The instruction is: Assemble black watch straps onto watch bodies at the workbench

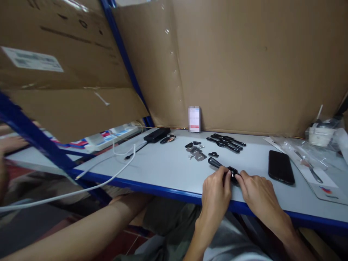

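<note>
Near the table's front edge, both hands pinch a black-handled tool (214,162). Its handle points away to the left, while its wider head is partly hidden by fingers. My left hand (216,188) is closed on the near side of the head. From the right, the closed thumb and fingers of my right hand (258,192) press on the head's other side. Just beyond lies a small black part (213,154). Several flat grey metal pieces (199,156) are spread to its left. Farther back, several glossy black handles (227,142) lie in a pile.
A black phone (281,167) lies right, beside a carded tool package (326,186) and a plastic cup (320,134). Another phone (194,119) leans on cardboard. A black box (157,135), keys (171,137) and white cable (119,174) are left. Another person's arm (81,232) reaches under the table.
</note>
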Demonstrator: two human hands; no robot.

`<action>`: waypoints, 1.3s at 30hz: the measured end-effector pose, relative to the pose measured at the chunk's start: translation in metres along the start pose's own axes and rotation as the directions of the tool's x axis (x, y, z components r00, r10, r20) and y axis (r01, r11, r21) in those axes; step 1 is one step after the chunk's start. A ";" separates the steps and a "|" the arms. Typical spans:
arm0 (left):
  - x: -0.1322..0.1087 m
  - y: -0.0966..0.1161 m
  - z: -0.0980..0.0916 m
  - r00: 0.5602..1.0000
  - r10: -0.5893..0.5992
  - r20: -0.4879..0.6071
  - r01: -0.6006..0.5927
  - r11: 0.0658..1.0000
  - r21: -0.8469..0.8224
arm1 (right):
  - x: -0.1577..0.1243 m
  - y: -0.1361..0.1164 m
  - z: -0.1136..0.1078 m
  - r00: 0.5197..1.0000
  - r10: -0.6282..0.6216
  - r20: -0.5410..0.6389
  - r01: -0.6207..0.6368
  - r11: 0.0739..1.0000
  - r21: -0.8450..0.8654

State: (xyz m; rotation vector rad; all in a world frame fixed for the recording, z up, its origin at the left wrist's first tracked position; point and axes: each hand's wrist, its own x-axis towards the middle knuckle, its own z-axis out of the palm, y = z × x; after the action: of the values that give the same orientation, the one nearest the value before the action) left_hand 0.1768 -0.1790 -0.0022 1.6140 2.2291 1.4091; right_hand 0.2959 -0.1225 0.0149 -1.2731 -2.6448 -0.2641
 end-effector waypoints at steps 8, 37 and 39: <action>-0.007 -0.001 0.003 0.990 0.141 -0.029 -0.142 0.989 -0.040 | -0.001 0.000 0.004 1.000 -0.003 -0.019 0.004 1.000 0.030; -0.009 0.000 -0.002 0.996 0.019 -0.089 -0.034 0.986 -0.161 | -0.003 0.002 0.003 1.000 0.010 -0.023 -0.009 0.999 0.046; -0.006 0.001 -0.003 0.994 -0.050 -0.093 0.033 0.984 -0.176 | -0.003 0.002 0.003 0.999 0.018 -0.030 -0.016 0.999 0.048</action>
State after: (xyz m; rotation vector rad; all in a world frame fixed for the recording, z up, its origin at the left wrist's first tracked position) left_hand 0.1792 -0.1858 -0.0022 1.4654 2.1058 1.6524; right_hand 0.2991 -0.1230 0.0118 -1.2660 -2.5977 -0.2154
